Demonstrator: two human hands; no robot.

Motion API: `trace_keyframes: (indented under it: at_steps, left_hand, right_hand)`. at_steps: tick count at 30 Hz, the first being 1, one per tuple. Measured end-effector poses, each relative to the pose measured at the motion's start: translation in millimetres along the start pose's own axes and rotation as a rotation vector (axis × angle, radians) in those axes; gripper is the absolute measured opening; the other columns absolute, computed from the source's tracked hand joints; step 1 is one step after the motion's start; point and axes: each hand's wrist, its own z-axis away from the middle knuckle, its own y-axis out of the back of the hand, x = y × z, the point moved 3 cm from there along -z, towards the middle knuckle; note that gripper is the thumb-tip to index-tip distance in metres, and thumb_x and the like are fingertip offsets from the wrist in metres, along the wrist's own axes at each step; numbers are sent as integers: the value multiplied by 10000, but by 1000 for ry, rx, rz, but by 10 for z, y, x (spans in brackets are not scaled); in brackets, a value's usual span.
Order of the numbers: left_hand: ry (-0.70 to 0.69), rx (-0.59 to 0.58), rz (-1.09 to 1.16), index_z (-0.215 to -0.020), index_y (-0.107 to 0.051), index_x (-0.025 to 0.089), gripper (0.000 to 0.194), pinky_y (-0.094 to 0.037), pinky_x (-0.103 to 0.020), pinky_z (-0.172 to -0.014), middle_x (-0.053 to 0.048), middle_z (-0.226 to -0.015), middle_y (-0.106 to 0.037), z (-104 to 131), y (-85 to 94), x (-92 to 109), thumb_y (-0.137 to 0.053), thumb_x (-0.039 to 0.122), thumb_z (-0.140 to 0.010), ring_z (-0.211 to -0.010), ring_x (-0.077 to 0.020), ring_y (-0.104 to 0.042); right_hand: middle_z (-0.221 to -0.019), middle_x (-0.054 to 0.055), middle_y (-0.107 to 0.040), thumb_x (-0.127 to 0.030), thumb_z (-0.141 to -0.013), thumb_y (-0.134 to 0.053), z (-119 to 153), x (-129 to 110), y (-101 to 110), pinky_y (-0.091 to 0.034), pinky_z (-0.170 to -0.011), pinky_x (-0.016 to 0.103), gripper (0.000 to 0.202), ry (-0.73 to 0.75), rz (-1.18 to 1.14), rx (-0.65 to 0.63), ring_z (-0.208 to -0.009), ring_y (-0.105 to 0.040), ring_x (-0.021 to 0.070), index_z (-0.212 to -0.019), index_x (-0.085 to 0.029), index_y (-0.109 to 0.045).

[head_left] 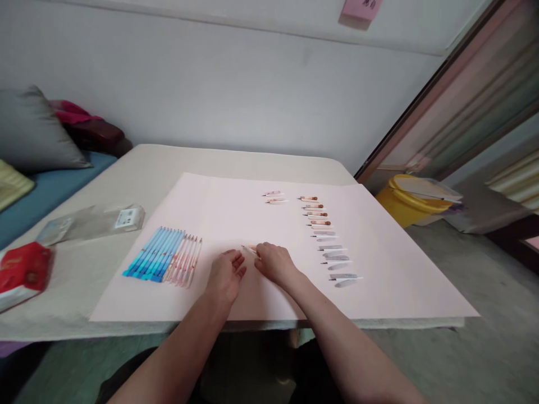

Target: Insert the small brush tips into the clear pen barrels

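Observation:
My right hand has its fingers closed on a slim pen, whose dark tip points left above the pink sheet. Close beside it on the left, my left hand is half curled, palm turned inward, with its fingers apart and nothing in them. Blue pens lie side by side at the left of the sheet, next to several pink pens. To the right runs a column of pen parts, brown-topped ones at the back and grey ones nearer. Two small pen parts lie at the back middle.
A clear plastic bag and a red packet lie on the table's left side. A yellow bin stands on the floor at the right. Behind the table rises a white wall; cushions sit at the left.

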Motion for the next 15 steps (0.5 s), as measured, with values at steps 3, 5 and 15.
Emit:
trace_keyframes:
  at_steps: [3, 5, 15]
  left_hand:
    - [54, -91, -50, -774, -574, 143, 111, -446, -243, -595, -47, -780, -590, 19, -34, -82, -590, 110, -669, -666, -113, -562]
    - [61, -167, -65, -767, -582, 141, 99, -448, -237, -595, -43, -781, -598, 22, -56, -135, -592, 107, -674, -663, -109, -567]
    - [-22, -140, 100, -734, -563, 120, 92, -488, -215, -568, -54, -718, -603, -90, -45, 93, -608, 53, -691, -611, -103, -579]
  right_hand:
    - [-926, 61, -636, -268, -815, -445, 29, -34, 18, -380, -637, 283, 185, 33, -62, 51, -807, -599, 197, -920, -195, -578]
    - [-910, 47, -640, -291, -825, -446, 54, -76, 30, -362, -619, 265, 174, 62, -112, 77, -789, -593, 180, -884, -201, -582]
    - [-881, 68, -656, -271, -862, -406, 128, 282, 197, -365, -615, 262, 216, -70, -33, 102, -795, -596, 189, -853, -191, -606]
